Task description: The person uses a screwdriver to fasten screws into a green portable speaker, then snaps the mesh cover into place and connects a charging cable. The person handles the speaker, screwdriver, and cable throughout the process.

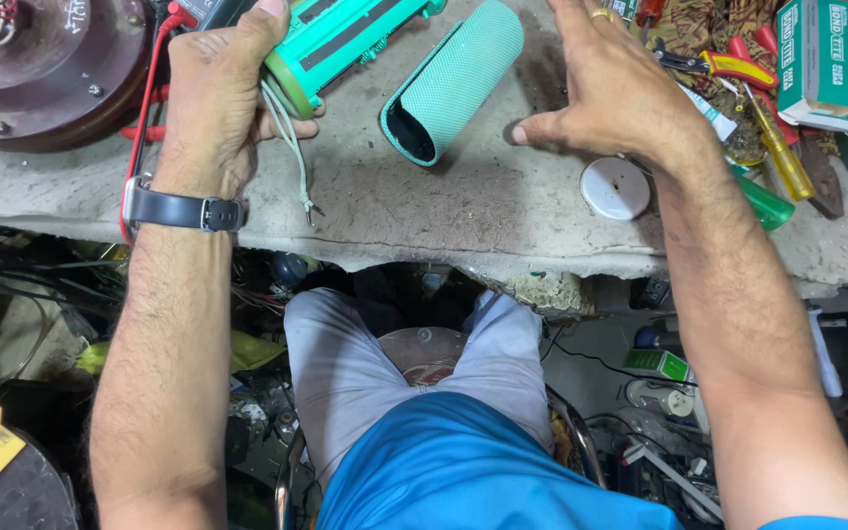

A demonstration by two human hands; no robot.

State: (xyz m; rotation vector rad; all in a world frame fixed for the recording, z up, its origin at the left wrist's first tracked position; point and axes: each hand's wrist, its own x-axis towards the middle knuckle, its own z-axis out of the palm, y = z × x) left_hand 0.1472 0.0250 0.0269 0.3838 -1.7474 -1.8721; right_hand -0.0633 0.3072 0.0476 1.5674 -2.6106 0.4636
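Cluttered grey worktop [444,211], tools along its right edge. Left hand [218,93] clamps a green cylinder core [345,39], tilted off the surface, its wires [291,147] dangling free. Mesh sleeve [453,79] lies empty just beside it. Right hand [610,83] hovers spread, fingers apart, holding nothing, near a white disc [615,187].

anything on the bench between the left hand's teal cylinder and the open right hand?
Head view: the teal mesh sleeve lies between the teal cylinder in the left hand and the open right hand, hollow end toward the bench edge; otherwise bare bench.
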